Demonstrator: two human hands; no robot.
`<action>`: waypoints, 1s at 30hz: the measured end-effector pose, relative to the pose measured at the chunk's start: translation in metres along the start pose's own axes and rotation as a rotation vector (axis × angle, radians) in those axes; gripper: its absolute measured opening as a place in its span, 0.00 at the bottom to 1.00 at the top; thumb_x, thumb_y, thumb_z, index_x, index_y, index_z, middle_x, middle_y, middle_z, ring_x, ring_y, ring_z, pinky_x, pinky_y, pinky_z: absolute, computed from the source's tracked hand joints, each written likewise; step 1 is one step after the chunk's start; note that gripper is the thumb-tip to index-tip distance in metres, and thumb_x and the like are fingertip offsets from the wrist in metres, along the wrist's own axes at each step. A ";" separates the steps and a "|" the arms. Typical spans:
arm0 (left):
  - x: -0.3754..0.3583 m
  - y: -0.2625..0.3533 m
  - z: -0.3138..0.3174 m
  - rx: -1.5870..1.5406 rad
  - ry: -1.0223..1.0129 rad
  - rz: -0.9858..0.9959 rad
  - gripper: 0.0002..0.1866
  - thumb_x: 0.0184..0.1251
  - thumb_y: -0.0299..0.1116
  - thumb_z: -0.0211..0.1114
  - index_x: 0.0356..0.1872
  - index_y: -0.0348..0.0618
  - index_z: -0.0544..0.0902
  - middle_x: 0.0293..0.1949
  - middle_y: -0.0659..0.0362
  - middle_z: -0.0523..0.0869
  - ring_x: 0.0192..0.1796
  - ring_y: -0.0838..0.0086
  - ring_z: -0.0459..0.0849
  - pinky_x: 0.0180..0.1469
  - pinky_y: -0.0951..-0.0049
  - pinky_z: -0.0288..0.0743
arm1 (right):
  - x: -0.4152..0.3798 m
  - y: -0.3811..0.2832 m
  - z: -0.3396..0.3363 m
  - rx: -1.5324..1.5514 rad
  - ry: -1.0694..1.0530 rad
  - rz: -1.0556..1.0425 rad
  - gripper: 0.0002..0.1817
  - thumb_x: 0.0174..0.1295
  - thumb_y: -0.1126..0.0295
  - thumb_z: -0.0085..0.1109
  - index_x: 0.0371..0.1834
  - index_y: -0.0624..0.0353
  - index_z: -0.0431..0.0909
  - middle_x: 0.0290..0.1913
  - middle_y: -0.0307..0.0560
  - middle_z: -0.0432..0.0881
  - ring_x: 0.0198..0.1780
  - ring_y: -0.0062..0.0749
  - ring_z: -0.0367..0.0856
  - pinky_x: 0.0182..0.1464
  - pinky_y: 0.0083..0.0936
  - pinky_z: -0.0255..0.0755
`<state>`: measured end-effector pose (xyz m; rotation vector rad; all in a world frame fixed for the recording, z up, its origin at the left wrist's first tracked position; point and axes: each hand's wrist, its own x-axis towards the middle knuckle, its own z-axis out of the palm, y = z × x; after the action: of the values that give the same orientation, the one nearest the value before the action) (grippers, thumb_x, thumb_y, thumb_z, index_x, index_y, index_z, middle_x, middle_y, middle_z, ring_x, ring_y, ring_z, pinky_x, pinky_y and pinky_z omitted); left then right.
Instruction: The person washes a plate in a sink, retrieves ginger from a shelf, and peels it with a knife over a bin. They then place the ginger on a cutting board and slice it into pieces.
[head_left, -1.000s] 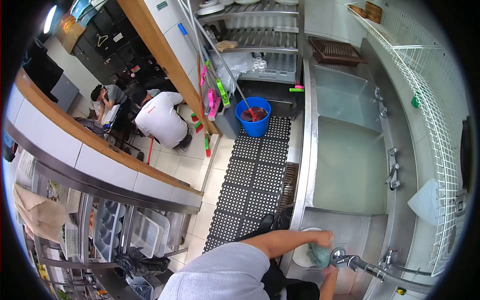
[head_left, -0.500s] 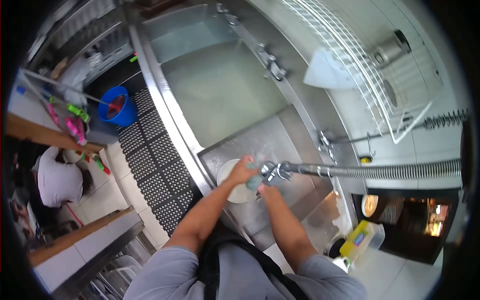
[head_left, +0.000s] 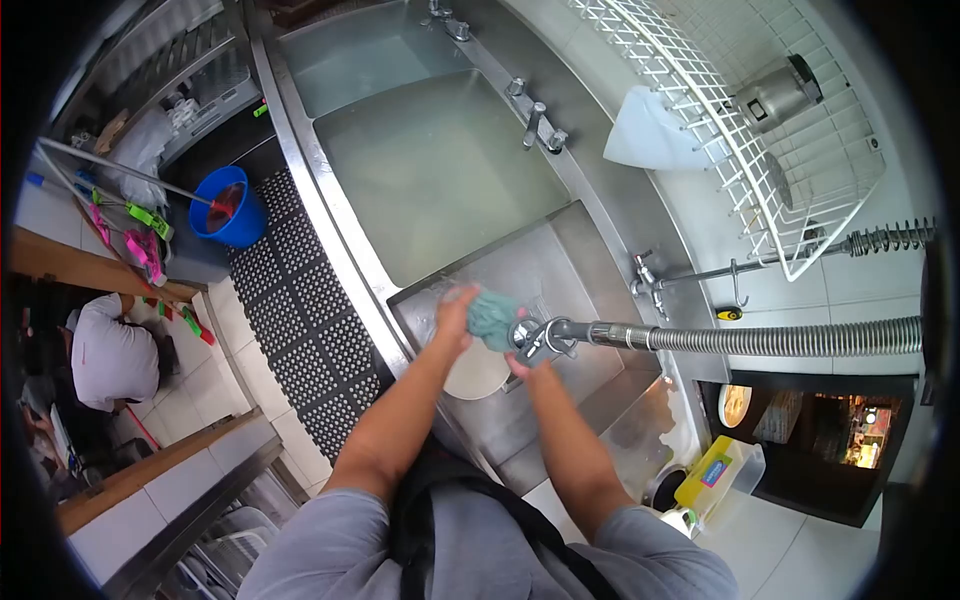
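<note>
A wet green cloth (head_left: 490, 318) is stretched between my two hands over the sink basin (head_left: 575, 260). My left hand (head_left: 456, 318) is closed on the cloth's left end. At its right end my right hand (head_left: 520, 362) is closed too, its fingers partly hidden by the spray head (head_left: 538, 336) hanging in front of them. A pale round dish (head_left: 474, 376) lies in the basin beneath the cloth, part of it covered by my left arm and the cloth.
Cloudy water (head_left: 440, 180) fills the neighbouring basin. A spring hose (head_left: 780, 335) crosses from the right. A wire rack (head_left: 730, 150) hangs on the wall. At left are a blue bucket (head_left: 232, 215), a rubber mat (head_left: 300, 310) and a crouching person (head_left: 115, 355). A yellow-and-clear container (head_left: 715, 475) stands at lower right.
My left hand has moved left and slightly up, drawing the cloth out wider from beside the spray head. My right hand has risen a little. More of the dish's lower part shows.
</note>
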<state>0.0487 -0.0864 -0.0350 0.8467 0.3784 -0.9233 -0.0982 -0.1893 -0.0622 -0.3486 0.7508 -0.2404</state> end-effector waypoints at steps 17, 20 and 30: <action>0.011 0.016 -0.005 1.847 -0.712 0.143 0.33 0.69 0.56 0.62 0.62 0.38 0.77 0.52 0.43 0.86 0.54 0.52 0.85 0.58 0.59 0.77 | -0.052 -0.031 0.054 -1.516 -0.247 -0.076 0.35 0.54 0.58 0.77 0.65 0.54 0.75 0.59 0.45 0.79 0.63 0.40 0.75 0.67 0.41 0.68; 0.002 0.041 -0.008 1.090 -0.291 0.135 0.26 0.68 0.54 0.66 0.48 0.37 0.84 0.41 0.53 0.90 0.41 0.62 0.88 0.48 0.64 0.82 | -0.043 -0.028 -0.004 -1.584 0.020 -0.112 0.26 0.60 0.58 0.72 0.60 0.53 0.78 0.55 0.40 0.81 0.59 0.38 0.77 0.63 0.40 0.71; 0.023 -0.065 -0.015 0.714 0.169 0.327 0.15 0.60 0.30 0.67 0.47 0.42 0.78 0.38 0.54 0.83 0.36 0.69 0.83 0.38 0.62 0.81 | 0.014 0.035 -0.042 -0.494 0.273 0.110 0.31 0.70 0.47 0.53 0.69 0.55 0.70 0.63 0.44 0.77 0.64 0.40 0.75 0.67 0.44 0.69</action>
<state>0.0094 -0.1084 -0.0893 1.5955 0.0347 -0.6772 -0.1147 -0.1718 -0.1134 -0.7494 1.0967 0.0074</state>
